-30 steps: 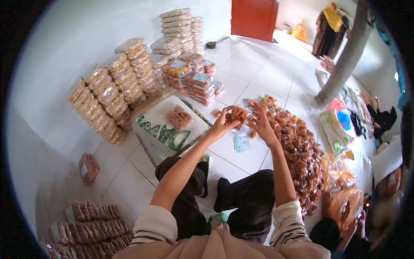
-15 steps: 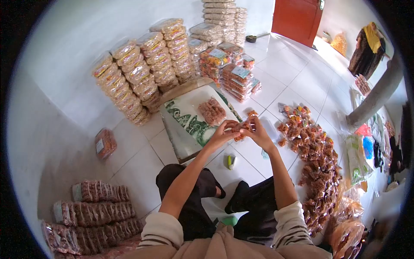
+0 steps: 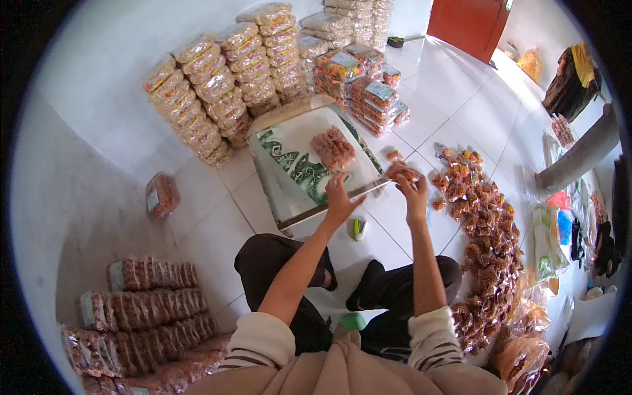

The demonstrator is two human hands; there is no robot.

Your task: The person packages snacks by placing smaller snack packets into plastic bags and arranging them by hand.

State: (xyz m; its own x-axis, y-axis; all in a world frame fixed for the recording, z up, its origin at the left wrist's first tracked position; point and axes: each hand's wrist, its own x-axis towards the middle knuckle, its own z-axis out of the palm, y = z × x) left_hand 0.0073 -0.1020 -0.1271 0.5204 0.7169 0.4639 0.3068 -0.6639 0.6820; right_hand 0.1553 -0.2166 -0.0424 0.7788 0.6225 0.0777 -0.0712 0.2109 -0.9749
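My right hand (image 3: 413, 190) pinches small clear packets of brown snack (image 3: 403, 172) beyond the right front edge of the low board. My left hand (image 3: 340, 201) is over the board's front edge, fingers apart, with nothing seen in it. A clear bag of brown pieces (image 3: 333, 149) lies on the board (image 3: 273, 191), which has a green-and-white printed sheet on top. A green stapler (image 3: 358, 229) rests on the floor tiles near my feet. To the right spreads a long pile of small brown packets (image 3: 490, 263).
Tall stacks of pale packages (image 3: 191, 105) line the wall. Packed bags (image 3: 374, 99) stand behind the board. Rows of brown packages (image 3: 145, 306) lie at lower left. A pillar (image 3: 579, 158) and a standing person (image 3: 571, 82) are at right.
My hands, close together on the packets before, have moved apart. The packets are now in my right hand, and my left hand has opened. The view has shifted towards the left.
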